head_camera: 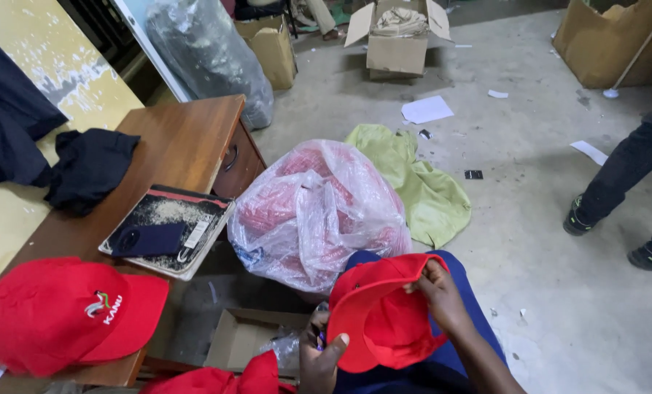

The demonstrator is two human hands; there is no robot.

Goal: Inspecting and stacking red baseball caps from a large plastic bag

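Note:
I hold a red cap [384,314] over my lap with both hands, its inside facing up. My left hand [320,357] grips the brim at the lower left, thumb on top. My right hand [439,292] pinches the cap's rim at the upper right. Another red cap [56,310] with a small emblem lies on the wooden table [187,138] at the left. More red fabric [216,379] shows at the bottom edge. A clear plastic bag [315,211] full of red items stands on the floor just beyond the held cap.
A dark notebook with a navy pouch [167,230] and black cloth [89,168] lie on the table. A green cloth [421,182], cardboard boxes [397,40], an open box [246,335] and paper scraps sit on the concrete floor. Another person's legs [625,190] stand at the right.

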